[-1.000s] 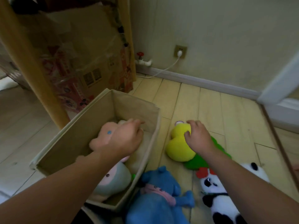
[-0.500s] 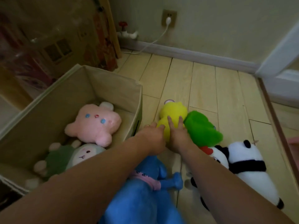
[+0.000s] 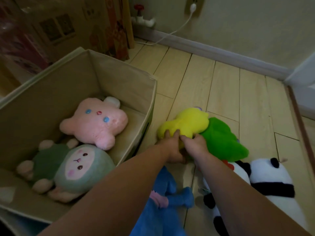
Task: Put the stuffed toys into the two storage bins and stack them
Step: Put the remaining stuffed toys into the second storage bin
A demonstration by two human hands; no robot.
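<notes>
A beige fabric storage bin (image 3: 119, 68) stands open on the floor at the left. Inside it lie a pink bear toy (image 3: 97, 121) and a green-hooded lamb toy (image 3: 75, 167). Just right of the bin, a yellow and green plush (image 3: 192, 121) lies on the floor. My left hand (image 3: 172, 149) and my right hand (image 3: 196, 145) both grip its near yellow end, side by side. A blue plush (image 3: 163, 208) lies under my forearms. A panda toy (image 3: 272, 183) lies at the lower right, partly hidden by my right arm.
A large printed cardboard box (image 3: 56, 31) wrapped in plastic stands behind the bin. A white cable (image 3: 172, 31) runs from a wall socket down to the skirting board. Wooden floorboards (image 3: 238, 92) stretch to the wall, with a white door frame (image 3: 305, 77) at the right.
My left hand left the bin and came across to the yellow plush beside my right hand. Both hands now grip its near end. The camera has tilted down.
</notes>
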